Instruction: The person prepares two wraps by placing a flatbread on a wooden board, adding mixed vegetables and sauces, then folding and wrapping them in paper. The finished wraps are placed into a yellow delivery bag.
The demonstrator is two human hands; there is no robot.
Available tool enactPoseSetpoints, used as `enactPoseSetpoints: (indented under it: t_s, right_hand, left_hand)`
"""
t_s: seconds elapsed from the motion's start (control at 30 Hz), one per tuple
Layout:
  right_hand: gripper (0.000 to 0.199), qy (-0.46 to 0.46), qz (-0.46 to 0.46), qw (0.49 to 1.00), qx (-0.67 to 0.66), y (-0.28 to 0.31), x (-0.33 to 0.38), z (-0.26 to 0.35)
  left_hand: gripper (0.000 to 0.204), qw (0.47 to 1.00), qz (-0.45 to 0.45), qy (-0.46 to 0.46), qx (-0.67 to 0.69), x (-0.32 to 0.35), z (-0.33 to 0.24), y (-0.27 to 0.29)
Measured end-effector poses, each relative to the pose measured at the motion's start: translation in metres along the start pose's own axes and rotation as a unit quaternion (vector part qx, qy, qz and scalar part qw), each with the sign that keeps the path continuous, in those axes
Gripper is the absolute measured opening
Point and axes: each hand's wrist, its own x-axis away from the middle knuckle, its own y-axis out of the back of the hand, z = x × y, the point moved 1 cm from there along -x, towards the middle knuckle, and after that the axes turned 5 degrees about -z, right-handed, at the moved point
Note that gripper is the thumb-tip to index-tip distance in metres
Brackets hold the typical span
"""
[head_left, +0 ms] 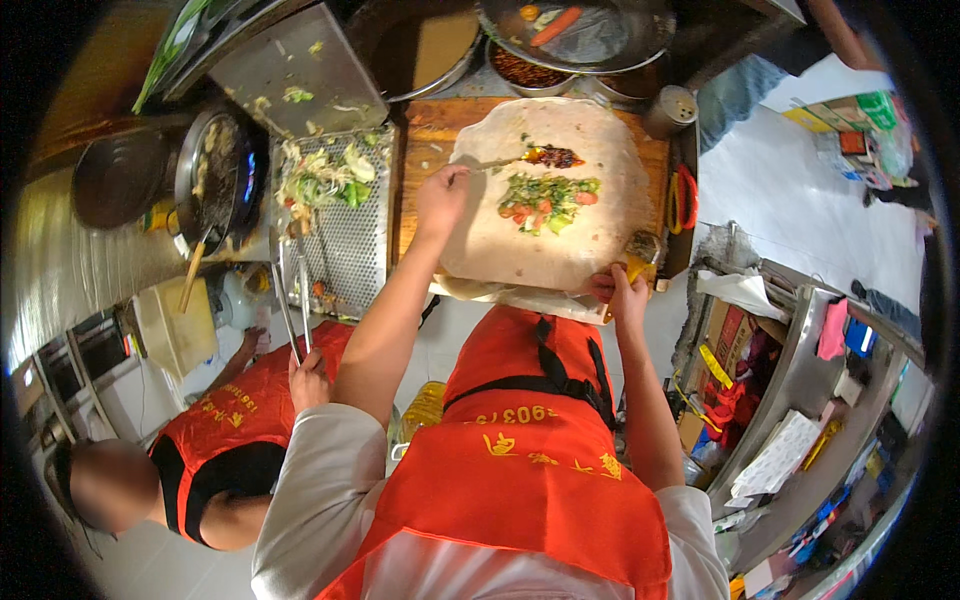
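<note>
A large round flatbread (490,235) covers most of a wooden board (425,120), its near edge hanging over the front. On it lies a pile of chopped greens and red pieces (548,203), with a streak of dark red chili sauce (553,157) behind. My left hand (442,200) is closed on a thin-handled utensil (495,162), whose far end reaches the sauce; its tip cannot be made out. At the flatbread's near right corner, my right hand (624,287) is closed beside a yellow object (640,266); what its fingers hold is unclear.
Left of the board, a perforated metal tray (345,255) carries shredded vegetables. A co-worker in a red apron (225,415) holds long metal tongs (304,290) over it. A wok (212,180) stands farther left. Behind are sauce bowls (525,75) and a large metal pan (600,50); shelves (790,400) stand right.
</note>
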Motion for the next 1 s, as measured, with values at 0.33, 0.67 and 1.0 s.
enactPoseSetpoints:
  t_s: [0.33, 0.67, 1.0]
  right_hand:
    - [0.016, 0.007, -0.002, 0.999, 0.034, 0.003, -0.006, -0.002]
    - [0.016, 0.006, 0.023, 1.0, 0.01, 0.002, -0.004, 0.0]
    - [0.018, 0.014, 0.043, 0.999, 0.025, 0.002, -0.003, 0.005]
  left_hand:
    - [0.022, 0.993, -0.019, -0.091, 0.076, 0.021, -0.025, -0.009]
    - [0.022, 0.972, -0.157, -0.11, -0.137, 0.022, 0.013, 0.03]
    - [0.025, 0.992, -0.055, -0.085, -0.08, 0.031, -0.046, -0.024]
